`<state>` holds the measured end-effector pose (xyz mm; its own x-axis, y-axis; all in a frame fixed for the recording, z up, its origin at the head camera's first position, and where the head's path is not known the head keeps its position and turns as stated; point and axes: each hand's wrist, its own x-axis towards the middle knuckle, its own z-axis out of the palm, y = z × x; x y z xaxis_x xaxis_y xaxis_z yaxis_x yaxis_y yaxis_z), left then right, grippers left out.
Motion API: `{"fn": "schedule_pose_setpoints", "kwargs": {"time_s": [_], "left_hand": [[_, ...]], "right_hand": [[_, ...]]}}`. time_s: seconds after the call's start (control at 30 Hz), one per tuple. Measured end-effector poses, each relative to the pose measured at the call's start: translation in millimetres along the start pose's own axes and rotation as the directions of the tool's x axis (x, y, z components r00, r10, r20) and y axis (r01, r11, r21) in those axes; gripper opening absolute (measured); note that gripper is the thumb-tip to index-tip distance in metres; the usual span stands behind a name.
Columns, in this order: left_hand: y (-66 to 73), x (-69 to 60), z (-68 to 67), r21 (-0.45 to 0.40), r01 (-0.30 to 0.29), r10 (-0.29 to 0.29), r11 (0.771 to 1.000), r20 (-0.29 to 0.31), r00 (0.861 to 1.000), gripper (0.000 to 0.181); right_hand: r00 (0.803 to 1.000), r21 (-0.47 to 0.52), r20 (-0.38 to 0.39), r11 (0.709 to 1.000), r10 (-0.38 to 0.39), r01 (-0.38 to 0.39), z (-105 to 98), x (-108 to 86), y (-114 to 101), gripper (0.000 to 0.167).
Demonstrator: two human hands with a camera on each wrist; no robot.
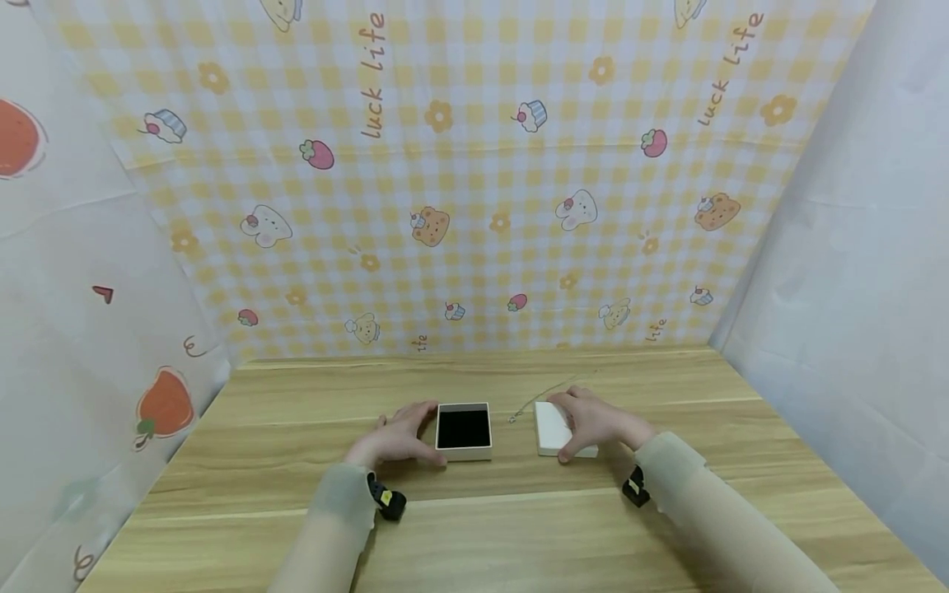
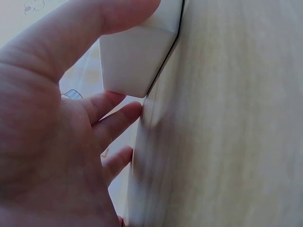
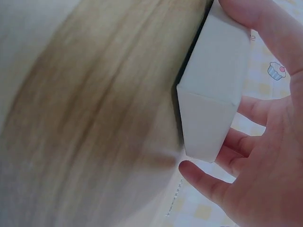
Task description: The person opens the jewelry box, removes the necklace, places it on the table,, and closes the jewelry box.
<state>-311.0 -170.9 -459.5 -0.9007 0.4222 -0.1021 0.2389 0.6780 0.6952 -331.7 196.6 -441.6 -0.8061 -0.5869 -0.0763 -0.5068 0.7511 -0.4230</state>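
A white square box (image 1: pixel 467 454) with a black inside stands on the table, its top uncovered. My left hand (image 1: pixel 396 438) holds it by the left side, thumb at the front corner and forefinger at the back. In the left wrist view, the thumb overlaps a pale wall of the box (image 2: pixel 132 61). To the right lies a white box lid (image 1: pixel 549 428), top face up. My right hand (image 1: pixel 593 422) grips it across its right part, thumb in front and fingers behind. Between the two, a thin silver necklace (image 1: pixel 511 420) stretches back behind the lid.
The wood-grain table (image 1: pixel 504 535) carries all of these. A yellow checked cloth (image 1: pixel 474 272) hangs at its back edge, with pale cloths at the left (image 1: pixel 67 346) and right (image 1: pixel 838 280). Each wrist wears a small black camera (image 1: pixel 389 501).
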Motion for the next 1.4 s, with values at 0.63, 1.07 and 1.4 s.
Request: {"fn": "schedule_pose_setpoints", "kwargs": {"time_s": [0.63, 1.07, 1.4], "left_hand": [[-0.6, -0.1, 0.3, 0.005, 0.003, -0.003, 1.0, -0.001, 1.0, 0.1], [1.0, -1.3, -0.5, 0.001, -0.005, 0.005, 1.0, -0.005, 1.0, 0.099], [1.6, -2.1, -0.8, 0.005, -0.007, 0.007, 1.0, -0.01, 1.0, 0.099]], "right_hand": [[1.0, -0.039, -0.015, 0.999, -0.02, 0.019, -12, 6.8, -8, 0.095], [1.0, -0.029, -0.025, 1.0, -0.013, 0.012, -21, 10.8, -21, 0.095], [0.999, -0.056, -0.016, 0.997, -0.046, 0.045, -29, 16.2, -32, 0.095]]}}
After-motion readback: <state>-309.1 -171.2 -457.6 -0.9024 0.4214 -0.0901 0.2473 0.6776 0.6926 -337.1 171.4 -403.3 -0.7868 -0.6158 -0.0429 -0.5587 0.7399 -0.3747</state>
